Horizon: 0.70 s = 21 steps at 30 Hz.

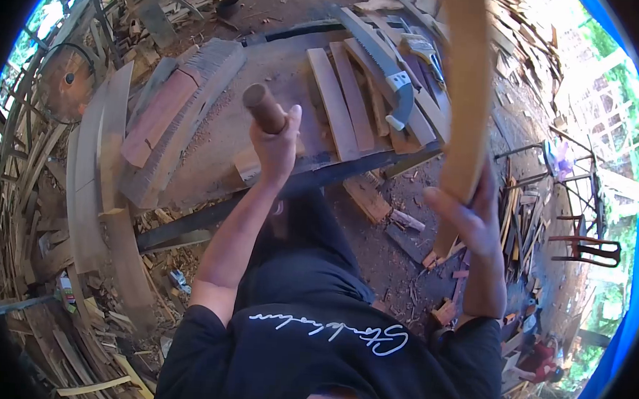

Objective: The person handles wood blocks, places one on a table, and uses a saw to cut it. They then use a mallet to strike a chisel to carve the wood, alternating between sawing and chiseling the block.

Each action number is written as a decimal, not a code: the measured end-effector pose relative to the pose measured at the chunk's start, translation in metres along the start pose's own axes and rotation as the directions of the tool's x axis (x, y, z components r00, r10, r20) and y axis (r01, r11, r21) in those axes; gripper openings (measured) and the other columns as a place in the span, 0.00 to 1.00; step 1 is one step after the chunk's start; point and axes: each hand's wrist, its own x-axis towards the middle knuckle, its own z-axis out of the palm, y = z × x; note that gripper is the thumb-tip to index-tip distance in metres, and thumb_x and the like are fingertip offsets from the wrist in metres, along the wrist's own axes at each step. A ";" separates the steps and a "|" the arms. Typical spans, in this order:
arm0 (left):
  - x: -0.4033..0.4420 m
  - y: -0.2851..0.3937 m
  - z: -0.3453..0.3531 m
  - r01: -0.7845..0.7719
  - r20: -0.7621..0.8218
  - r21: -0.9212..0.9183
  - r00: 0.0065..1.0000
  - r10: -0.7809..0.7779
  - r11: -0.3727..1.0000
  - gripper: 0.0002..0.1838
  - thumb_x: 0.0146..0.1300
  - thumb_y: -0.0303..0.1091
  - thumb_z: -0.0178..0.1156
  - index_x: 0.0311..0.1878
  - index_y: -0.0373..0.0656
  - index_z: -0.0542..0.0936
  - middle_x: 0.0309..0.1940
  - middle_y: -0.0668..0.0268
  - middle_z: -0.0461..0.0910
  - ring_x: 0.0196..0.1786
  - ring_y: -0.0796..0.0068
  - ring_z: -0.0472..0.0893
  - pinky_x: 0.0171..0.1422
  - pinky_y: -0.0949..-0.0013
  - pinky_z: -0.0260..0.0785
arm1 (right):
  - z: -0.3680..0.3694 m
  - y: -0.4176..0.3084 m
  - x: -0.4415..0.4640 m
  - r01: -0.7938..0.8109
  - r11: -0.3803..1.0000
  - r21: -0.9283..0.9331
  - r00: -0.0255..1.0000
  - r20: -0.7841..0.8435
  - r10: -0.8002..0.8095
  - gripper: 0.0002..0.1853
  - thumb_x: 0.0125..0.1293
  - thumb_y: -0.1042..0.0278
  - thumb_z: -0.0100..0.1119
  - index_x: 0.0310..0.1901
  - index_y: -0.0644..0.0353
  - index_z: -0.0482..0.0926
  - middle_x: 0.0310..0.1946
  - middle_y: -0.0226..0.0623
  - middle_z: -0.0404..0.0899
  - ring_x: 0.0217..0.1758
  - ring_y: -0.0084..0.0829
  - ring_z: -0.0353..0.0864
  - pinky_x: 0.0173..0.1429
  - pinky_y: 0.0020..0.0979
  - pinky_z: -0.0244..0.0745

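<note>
My left hand point(274, 150) is closed around a short brown wooden cylinder point(263, 107), its round end pointing up and away above the workbench point(225, 140). Whether the cylinder is a tool's handle I cannot tell. On the right, my right hand point(472, 215) grips a long wooden board point(470, 84) near its lower part. The board stands tall in view and runs out past the top edge. Beyond it, on the bench, lie a pruning saw point(381, 62) with a grey and white handle and a paintbrush-like tool point(422, 52).
Several wooden slats point(332, 102) lie across the bench's right half. Thick rough planks point(187, 113) rest on its left, with long curved boards point(89, 180) beside them. A round rusty saw blade point(68, 78) stands at far left. Offcuts and shavings litter the ground; a chair point(584, 249) is at far right.
</note>
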 end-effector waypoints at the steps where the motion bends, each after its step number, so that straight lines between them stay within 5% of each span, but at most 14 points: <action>1: 0.001 0.006 0.001 -0.038 -0.019 -0.046 0.999 0.037 0.998 0.12 0.61 0.30 0.67 0.29 0.44 0.72 0.20 0.75 0.72 0.21 0.86 0.73 0.26 0.78 0.65 | -0.008 0.007 -0.001 0.036 0.997 0.072 0.999 0.000 -0.036 0.29 0.51 0.69 0.70 0.55 0.65 0.70 0.32 0.25 0.69 0.34 0.19 0.68 0.40 0.22 0.63; 5: 0.004 0.028 -0.001 -0.039 0.000 -0.130 0.999 0.040 0.991 0.13 0.62 0.26 0.66 0.33 0.46 0.68 0.23 0.73 0.72 0.23 0.84 0.72 0.29 0.78 0.66 | -0.004 0.029 -0.008 -0.008 0.996 0.093 0.997 -0.080 0.015 0.27 0.52 0.70 0.70 0.54 0.64 0.71 0.34 0.25 0.68 0.37 0.17 0.67 0.42 0.22 0.62; 7: 0.001 0.031 0.001 -0.030 0.006 -0.149 0.999 0.031 0.988 0.13 0.62 0.26 0.66 0.33 0.46 0.68 0.23 0.73 0.72 0.23 0.84 0.72 0.30 0.78 0.66 | 0.007 0.045 -0.014 -0.148 0.979 0.140 0.979 -0.122 0.166 0.26 0.52 0.70 0.70 0.52 0.63 0.72 0.34 0.24 0.68 0.38 0.16 0.66 0.43 0.23 0.62; 21: -0.013 0.023 0.018 -0.171 0.046 0.000 0.984 0.171 0.985 0.12 0.63 0.27 0.65 0.31 0.46 0.69 0.22 0.71 0.73 0.24 0.84 0.73 0.31 0.77 0.68 | 0.027 0.089 -0.028 -0.178 0.981 0.081 0.978 -0.100 0.186 0.25 0.51 0.62 0.71 0.48 0.60 0.71 0.33 0.29 0.72 0.39 0.22 0.71 0.45 0.27 0.67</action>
